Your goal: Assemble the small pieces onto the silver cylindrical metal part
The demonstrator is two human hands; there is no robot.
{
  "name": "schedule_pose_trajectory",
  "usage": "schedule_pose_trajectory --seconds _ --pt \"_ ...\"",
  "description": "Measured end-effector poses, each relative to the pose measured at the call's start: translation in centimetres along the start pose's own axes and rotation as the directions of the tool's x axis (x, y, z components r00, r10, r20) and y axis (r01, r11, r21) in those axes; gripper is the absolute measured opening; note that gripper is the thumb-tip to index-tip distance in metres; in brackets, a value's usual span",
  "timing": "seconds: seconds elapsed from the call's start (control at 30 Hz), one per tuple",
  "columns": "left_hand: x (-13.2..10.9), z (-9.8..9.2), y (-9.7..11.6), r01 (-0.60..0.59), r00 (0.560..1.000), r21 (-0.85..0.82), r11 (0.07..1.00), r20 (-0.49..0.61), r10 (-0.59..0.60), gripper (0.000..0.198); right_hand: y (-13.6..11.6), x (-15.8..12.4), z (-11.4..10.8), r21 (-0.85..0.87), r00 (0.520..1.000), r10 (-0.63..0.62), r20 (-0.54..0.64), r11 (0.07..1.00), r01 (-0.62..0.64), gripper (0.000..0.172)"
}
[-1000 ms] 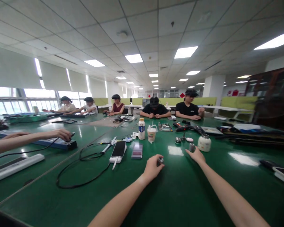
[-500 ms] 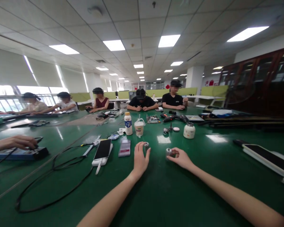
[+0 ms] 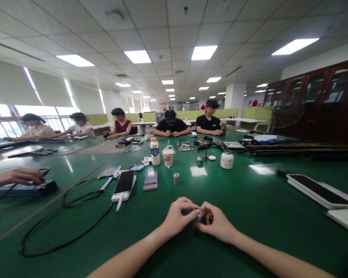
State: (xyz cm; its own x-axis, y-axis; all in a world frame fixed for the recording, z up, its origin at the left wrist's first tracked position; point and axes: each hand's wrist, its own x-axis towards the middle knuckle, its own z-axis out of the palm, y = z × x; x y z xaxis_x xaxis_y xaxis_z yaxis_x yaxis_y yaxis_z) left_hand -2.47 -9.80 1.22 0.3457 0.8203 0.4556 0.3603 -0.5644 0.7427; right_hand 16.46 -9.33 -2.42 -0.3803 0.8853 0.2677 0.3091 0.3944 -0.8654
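A small silvery metal cylinder (image 3: 198,214) is between my two hands, low over the near part of the green table. My left hand (image 3: 180,214) has its thumb and fingertips closed at the cylinder's top. My right hand (image 3: 217,223) grips it from the other side with thumb and fingers. The lower part of the cylinder is partly hidden and blurred. Farther off, a second metal cylinder (image 3: 176,178) stands upright on the table, touched by neither hand.
Left of centre lie a phone (image 3: 124,182), a card (image 3: 150,179) and a black cable (image 3: 24,235). Behind stand a bottle (image 3: 155,152), a lidded cup (image 3: 168,156) and a white jar (image 3: 226,160). Another person's hand (image 3: 20,176) is at far left; several people sit across.
My left hand has let go of one cylinder, which now stands alone. My right hand has drawn the other cylinder nearer, and my left hand has joined it there.
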Motion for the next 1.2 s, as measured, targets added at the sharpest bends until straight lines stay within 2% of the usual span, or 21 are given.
schedule_pose_trajectory --seconds 0.13,0.2,0.33,0.47,0.6,0.67,0.73,0.83,0.93,1.2 --pt "0.4 -1.6 -0.5 -0.037 0.997 0.089 0.995 -0.063 0.042 0.019 -0.2 -0.1 0.0 -0.026 1.0 0.002 0.004 1.0 -0.002 0.027" --pt "0.4 -2.7 -1.8 -0.012 0.999 0.234 0.972 -0.041 0.022 0.02 -0.4 -0.1 -0.1 -0.028 1.0 0.007 0.015 1.0 -0.006 0.026" --pt "-0.2 -4.2 -4.9 0.153 0.986 0.481 0.863 -0.01 -0.169 0.018 -0.6 -0.2 -0.2 -0.034 0.999 0.014 0.035 0.999 -0.012 0.025" --pt "-0.4 -4.3 -6.0 0.199 0.974 0.528 0.825 -0.015 -0.225 0.023 -0.7 -0.3 -0.3 -0.032 0.999 0.023 0.037 0.999 -0.022 0.026" --pt "-0.2 -3.8 -4.3 0.198 0.98 0.444 0.874 -0.062 -0.19 0.018 -0.7 -0.3 -0.3 -0.015 0.999 0.016 0.045 1.0 -0.015 0.026" --pt "-0.1 -3.1 -2.8 0.124 0.99 0.309 0.943 -0.102 -0.097 0.018 -0.7 -0.2 -0.3 -0.015 0.999 0.007 0.044 1.0 -0.006 0.025" --pt "-0.2 -2.2 -1.3 0.025 0.996 0.168 0.985 -0.09 -0.01 0.017 -0.6 -0.2 -0.2 -0.012 0.999 -0.008 0.042 1.0 0.008 0.024" --pt "-0.4 -0.8 0.1 -0.007 0.998 0.082 0.997 -0.059 0.012 0.013 -0.5 -0.2 -0.1 -0.009 0.999 -0.032 0.037 0.999 0.032 0.024" --pt "-0.5 -0.1 0.4 -0.007 1.0 0.024 1.0 -0.03 0.008 0.013 -0.5 -0.2 -0.1 -0.003 0.999 -0.038 0.032 0.999 0.038 0.023" --pt "-0.4 0.0 0.4 -0.015 0.999 0.003 1.0 -0.046 0.015 0.016 -0.9 -0.2 -0.1 -0.002 0.999 -0.029 0.032 1.0 0.029 0.023"
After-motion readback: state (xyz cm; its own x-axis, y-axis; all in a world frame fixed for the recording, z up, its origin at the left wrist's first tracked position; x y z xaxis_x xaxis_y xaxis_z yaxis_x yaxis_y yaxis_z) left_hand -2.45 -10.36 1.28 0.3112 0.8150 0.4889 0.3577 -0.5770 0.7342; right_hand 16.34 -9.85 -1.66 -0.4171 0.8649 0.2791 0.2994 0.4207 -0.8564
